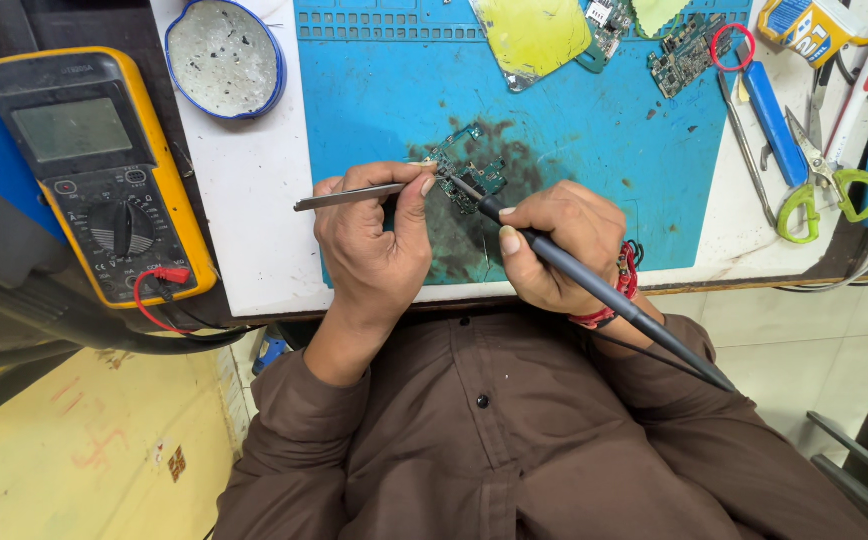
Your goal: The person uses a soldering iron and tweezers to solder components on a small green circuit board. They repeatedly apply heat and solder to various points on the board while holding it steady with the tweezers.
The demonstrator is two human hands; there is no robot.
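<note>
Both forearms are reaching forward from the body in brown sleeves, the cuffs pushed back to bare the wrists. The left hand [374, 240] is curling with its back turned up, thumb and forefinger pinching together at the top while the other fingers are folding loosely under the palm. The right hand [554, 245] is sitting just beside it, knuckles up, fingers wrapping in a pen-like grip with the thumb pressing along the side. The right wrist is bending slightly inward and wearing red thread bands. The two hands are angling toward each other, fingertips close but apart
</note>
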